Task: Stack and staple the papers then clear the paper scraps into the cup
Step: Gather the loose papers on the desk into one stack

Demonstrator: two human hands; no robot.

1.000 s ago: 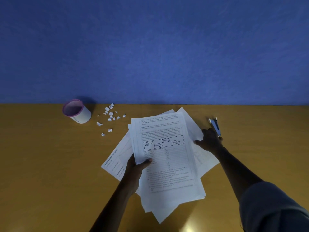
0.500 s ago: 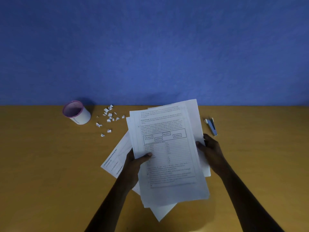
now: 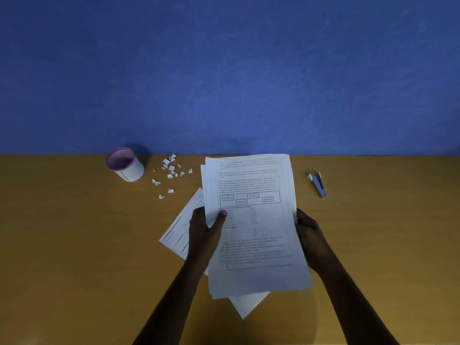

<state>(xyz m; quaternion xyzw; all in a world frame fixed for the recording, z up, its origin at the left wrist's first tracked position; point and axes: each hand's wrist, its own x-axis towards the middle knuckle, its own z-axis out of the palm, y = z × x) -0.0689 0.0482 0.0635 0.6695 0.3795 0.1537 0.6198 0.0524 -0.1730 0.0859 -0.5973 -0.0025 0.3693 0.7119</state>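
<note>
White printed paper sheets (image 3: pixel 251 220) were gathered into a loose bundle above the middle of the mustard-yellow laminate tabletop (image 3: pixel 74 257), top edge near the far edge by the blue wall (image 3: pixel 224 70). Left hand (image 3: pixel 205 229) pinched the bundle's left edge, thumb on top of the printed page, fingers closed underneath. Right hand (image 3: pixel 310 235) closed on the right edge, fingers mostly hidden behind the sheets. Bundle not squared: edges fanned at the left and bottom, one blank sheet corner (image 3: pixel 245 307) poked out below at an angle. A separate printed sheet (image 3: pixel 183 227) lay skewed to the left, partly under the left hand; couldn't tell whether it was in the grip or flat on the table. Judgement: stacking step, early in the task, nothing stapled. To do it well: pull in the stray sheets first, loosen both grips slightly, tap the long or bottom edge on the table until the corners line up, then hold one corner firm for stapling. Small blue-and-silver metal stapler (image 3: pixel 317 184) lay well apart toward the far right edge. Torn white paper scraps (image 3: pixel 170 170) scattered near the far edge, just right of the white cylindrical cup with pink rim (image 3: pixel 124 164), untouched.
</note>
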